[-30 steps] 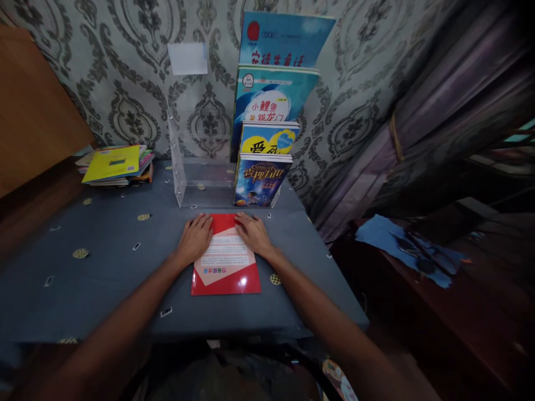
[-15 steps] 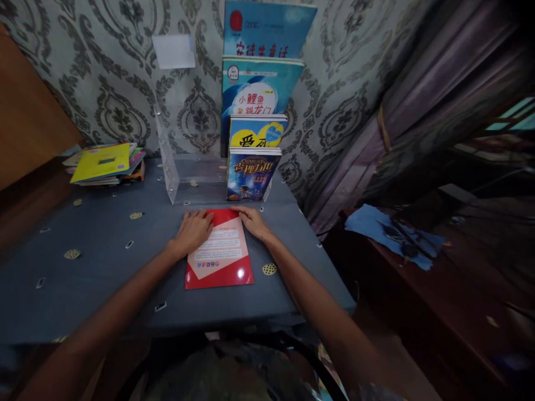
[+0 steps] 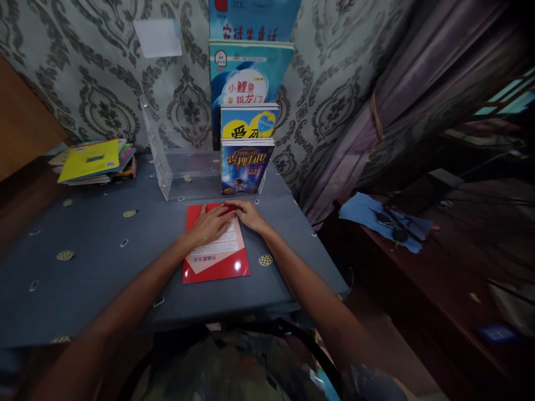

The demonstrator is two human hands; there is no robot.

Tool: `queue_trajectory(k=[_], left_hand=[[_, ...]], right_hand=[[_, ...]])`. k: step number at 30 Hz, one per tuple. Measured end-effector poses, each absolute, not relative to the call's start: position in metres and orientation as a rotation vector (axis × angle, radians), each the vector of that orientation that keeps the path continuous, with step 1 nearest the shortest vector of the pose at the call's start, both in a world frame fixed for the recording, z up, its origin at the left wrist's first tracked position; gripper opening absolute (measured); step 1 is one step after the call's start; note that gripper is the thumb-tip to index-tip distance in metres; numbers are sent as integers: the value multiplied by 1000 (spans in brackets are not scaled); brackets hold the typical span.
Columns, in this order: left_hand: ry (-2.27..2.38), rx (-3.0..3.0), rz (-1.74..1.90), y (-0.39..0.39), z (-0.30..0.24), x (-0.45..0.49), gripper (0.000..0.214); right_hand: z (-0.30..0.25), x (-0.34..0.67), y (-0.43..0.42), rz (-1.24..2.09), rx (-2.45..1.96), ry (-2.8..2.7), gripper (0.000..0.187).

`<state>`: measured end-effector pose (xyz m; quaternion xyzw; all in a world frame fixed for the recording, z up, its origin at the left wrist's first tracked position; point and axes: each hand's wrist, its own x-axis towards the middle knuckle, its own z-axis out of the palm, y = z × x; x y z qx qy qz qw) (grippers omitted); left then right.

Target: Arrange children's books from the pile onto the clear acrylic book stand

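A red book (image 3: 217, 269) with a pale panel of text lies flat on the table in front of me. My left hand (image 3: 212, 224) rests across its upper part, palm down with the fingers stretched toward the upper right corner. My right hand (image 3: 248, 215) is at that corner, its fingers curled over the top edge and the thumb near the cover. The fingertips of both hands meet there. Just beyond stands a clear tiered book rack (image 3: 165, 181), with a dark blue book (image 3: 244, 170) on its lowest tier.
Higher tiers hold a yellow-and-blue book (image 3: 249, 120), a teal book (image 3: 251, 61) and a blue book (image 3: 254, 19). A stack of books (image 3: 94, 161) sits at the table's left. To the right, a blue cloth (image 3: 363, 214) with dark tools lies on a brown surface beside a curtain (image 3: 355, 139).
My left hand has slid right across the red book to its upper right corner. My right fingers have curled in at that corner. The view has shifted slightly.
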<state>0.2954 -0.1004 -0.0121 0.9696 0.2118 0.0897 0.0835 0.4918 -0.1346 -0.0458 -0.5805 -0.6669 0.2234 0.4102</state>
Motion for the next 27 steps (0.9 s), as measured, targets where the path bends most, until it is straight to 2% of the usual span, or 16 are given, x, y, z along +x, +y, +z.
queue_trajectory(k=[14,27], left_hand=[[438,2893,191,-113,-10,289,43],[212,2926,278,-117,-16,281,38]], right_hand=[[-47,492,-137,585,-1503,-1697,57],[-48,493,-139,552,-1466,-1719,53]])
